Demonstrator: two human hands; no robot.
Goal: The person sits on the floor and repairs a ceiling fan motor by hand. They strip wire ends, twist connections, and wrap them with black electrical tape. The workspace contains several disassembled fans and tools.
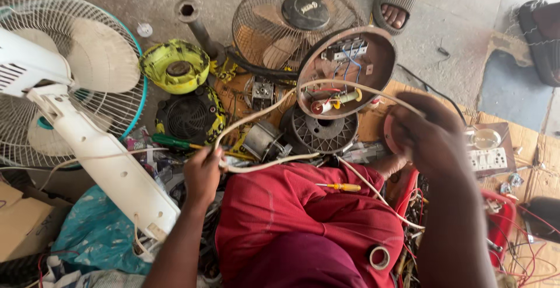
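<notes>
Now you have the white cable (265,104) stretched in a loop between both hands, above your lap and in front of the open fan base (373,60). Your left hand (202,174) is clenched around one end near the green screwdriver (175,142); your right hand (429,139) grips the other end beside the base. You seem to be straightening the cable; next it likely needs careful feeding toward the wiring. A white fan (64,84) lies left.
</notes>
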